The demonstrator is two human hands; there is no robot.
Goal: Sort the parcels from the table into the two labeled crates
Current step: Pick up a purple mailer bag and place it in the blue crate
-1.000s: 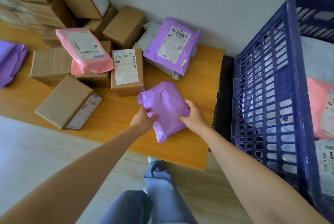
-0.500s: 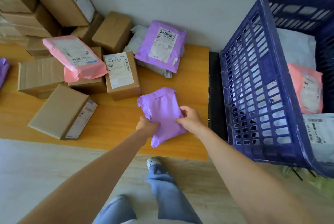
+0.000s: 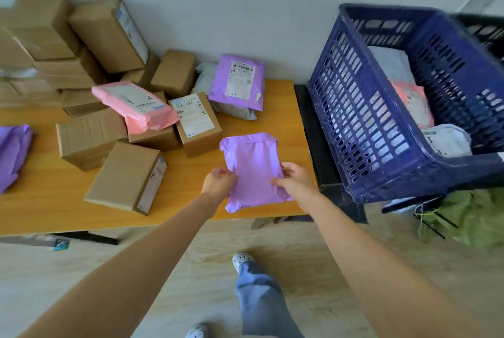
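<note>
Low in the middle of the frame, the left hand (image 3: 219, 183) and right hand (image 3: 296, 182) each pinched a side edge of a purple mailer (image 3: 255, 171), fingers curled round it, just above the desk (image 3: 54, 201) near its right end. Its upper face showed no label, so I judged it could land in the wrong crate unless turned over. The slick film might also slip from such shallow pinches. Beyond, a pink mailer (image 3: 136, 104) perched on boxes, likely to slide if nudged. The blue crate (image 3: 354, 108) at right looked tilted, with a black crate (image 3: 485, 29) behind it.
</note>
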